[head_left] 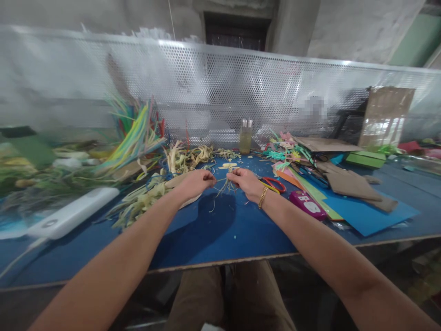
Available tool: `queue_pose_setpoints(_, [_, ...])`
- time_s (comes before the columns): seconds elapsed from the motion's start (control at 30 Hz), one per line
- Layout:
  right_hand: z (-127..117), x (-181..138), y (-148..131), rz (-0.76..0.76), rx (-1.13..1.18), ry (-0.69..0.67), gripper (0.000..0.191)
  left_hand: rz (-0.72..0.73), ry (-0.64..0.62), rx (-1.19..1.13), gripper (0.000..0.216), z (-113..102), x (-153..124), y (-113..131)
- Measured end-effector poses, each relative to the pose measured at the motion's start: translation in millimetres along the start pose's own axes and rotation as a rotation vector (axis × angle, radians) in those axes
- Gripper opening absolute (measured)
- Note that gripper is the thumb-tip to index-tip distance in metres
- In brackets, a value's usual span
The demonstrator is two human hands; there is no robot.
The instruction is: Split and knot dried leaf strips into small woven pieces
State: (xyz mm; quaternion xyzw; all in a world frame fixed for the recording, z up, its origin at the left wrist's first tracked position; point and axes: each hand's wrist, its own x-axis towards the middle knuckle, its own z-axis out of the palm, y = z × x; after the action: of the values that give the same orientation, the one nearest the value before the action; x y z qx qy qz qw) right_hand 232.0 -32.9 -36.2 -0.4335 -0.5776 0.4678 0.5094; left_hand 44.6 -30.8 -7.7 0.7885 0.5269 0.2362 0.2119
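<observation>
Currently, a bundle of pale strips (226,185) is pinched between the left hand (195,182) and the right hand (246,181), just above the blue table (220,230) — both hands are closed on it. Its ends hang loose, so the work is judged early; a heap of strips (144,202) lies unused beside the left hand.

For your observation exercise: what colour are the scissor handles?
Red; the scissor handles show best in the head view.
</observation>
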Motion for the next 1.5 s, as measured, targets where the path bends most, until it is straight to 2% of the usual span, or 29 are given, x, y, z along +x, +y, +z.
queue_pose_setpoints(0.13, [-3.5, 1.9, -0.4, 0.001, -0.015, 0.078, 0.029, -0.084, 0.087, 0.282, 0.015, -8.6, 0.2, -9.2])
queue_pose_setpoints(0.27, [-5.8, 2.6, -1.1, -0.001, -0.018, 0.107, 0.028, -0.101, 0.171, 0.384, 0.016, -11.6, -2.0, -14.0])
queue_pose_setpoints(0.37, [-6.4, 2.5, -1.4, -0.005, 0.003, 0.106, 0.028, -0.040, 0.248, 0.323, 0.016, -11.6, -3.3, -8.8])
queue_pose_setpoints(0.47, [-6.1, 2.1, -2.4, -0.017, 0.024, 0.103, 0.028, 0.091, 0.301, 0.074, 0.021, -7.9, -4.4, 3.0])
queue_pose_setpoints(0.6, [-3.7, 0.2, -4.2, -0.028, 0.043, 0.093, 0.030, 0.169, 0.238, -0.139, 0.030, 3.9, -5.9, 15.1])
queue_pose_setpoints(0.77, [3.1, -3.2, -4.0, -0.037, 0.058, 0.046, 0.031, 0.168, 0.237, -0.057, 0.034, 16.0, -4.4, 11.1])
queue_pose_setpoints(0.93, [6.3, -4.7, -4.0, -0.053, 0.069, -0.007, 0.032, 0.166, 0.184, -0.061, 0.026, 14.8, -5.2, 9.4])
queue_pose_setpoints(1.23, [3.3, -2.4, -0.3, -0.073, 0.090, -0.015, 0.026, -0.007, -0.013, -0.420, 0.021, 13.3, -8.9, 17.3])
queue_pose_setpoints(1.4, [4.9, -4.0, -2.5, -0.021, 0.073, -0.011, 0.025, -0.066, -0.111, -0.474, 0.014, 11.9, -10.5, 21.7])
queue_pose_setpoints(1.5, [5.8, -4.6, -2.6, -0.021, 0.093, -0.027, 0.023, -0.048, -0.107, -0.477, 0.010, 13.6, -10.7, 21.8])
